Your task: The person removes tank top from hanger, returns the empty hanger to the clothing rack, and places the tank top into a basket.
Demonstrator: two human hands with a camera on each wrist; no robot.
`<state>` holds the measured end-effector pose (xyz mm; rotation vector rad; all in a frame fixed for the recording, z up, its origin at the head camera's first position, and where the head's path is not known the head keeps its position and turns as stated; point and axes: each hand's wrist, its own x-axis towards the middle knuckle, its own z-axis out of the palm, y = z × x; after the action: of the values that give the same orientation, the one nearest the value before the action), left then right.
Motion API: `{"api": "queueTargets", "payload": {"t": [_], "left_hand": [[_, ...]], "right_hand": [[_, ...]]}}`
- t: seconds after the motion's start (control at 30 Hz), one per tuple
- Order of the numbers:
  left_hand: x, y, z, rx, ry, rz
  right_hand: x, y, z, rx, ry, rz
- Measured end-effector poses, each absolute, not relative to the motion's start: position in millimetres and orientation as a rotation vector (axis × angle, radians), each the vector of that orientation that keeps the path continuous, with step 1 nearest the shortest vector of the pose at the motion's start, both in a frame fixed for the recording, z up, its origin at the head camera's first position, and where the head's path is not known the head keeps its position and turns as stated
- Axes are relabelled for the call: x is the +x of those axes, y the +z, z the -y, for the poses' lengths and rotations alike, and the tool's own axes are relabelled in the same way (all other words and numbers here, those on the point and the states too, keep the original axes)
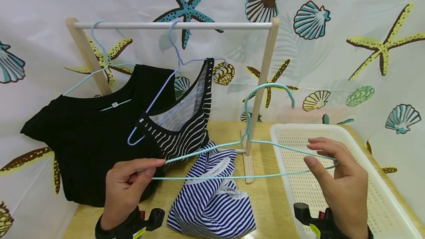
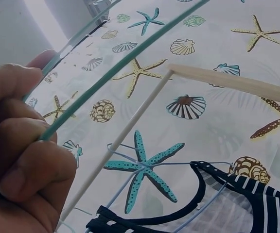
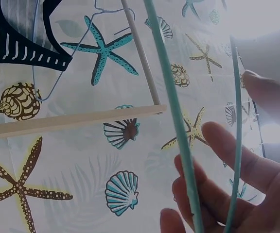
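Note:
A light teal hanger (image 1: pixel 229 144) is held up level in front of me, its hook pointing upward. My left hand (image 1: pixel 124 189) pinches its left end between thumb and fingers; the left wrist view shows the teal bar (image 2: pixel 115 70) running out from the curled fingers. At the right end, my right hand (image 1: pixel 345 180) has thumb and index finger spread, with the hanger's end lying against the inside of the fingers. Below the hanger, a blue-and-white striped garment (image 1: pixel 212 205) lies crumpled on the wooden table (image 1: pixel 270 194).
Behind stands a rack with a white rail (image 1: pixel 225 26) and wooden posts (image 1: pixel 265 62). From it hang a black top (image 1: pixel 99 139) on a teal hanger and a black-and-white striped top (image 1: pixel 186 137) on a blue-violet hanger (image 1: pixel 179 54). A white perforated basket (image 1: pixel 279 150) stands at right.

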<state>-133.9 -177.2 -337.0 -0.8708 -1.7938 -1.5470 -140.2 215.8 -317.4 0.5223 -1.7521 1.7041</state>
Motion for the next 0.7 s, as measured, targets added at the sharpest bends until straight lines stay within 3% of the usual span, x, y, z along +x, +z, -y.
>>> {"api": "queueTargets", "payload": {"t": [0.23,0.5,0.7], "left_hand": [[-131,-335,188,-0.763,-1.520,1.791],[-121,-329,196,-0.640,-1.478,1.711],[-109,-322,201,-0.515,-1.488,1.640]], "right_hand": [[-135,-303,-212,0.322,1.399,2.125],[-131,-281,-219,0.517,1.247,2.224],[-153,-268,-219,0.560,1.174,2.390]]}}
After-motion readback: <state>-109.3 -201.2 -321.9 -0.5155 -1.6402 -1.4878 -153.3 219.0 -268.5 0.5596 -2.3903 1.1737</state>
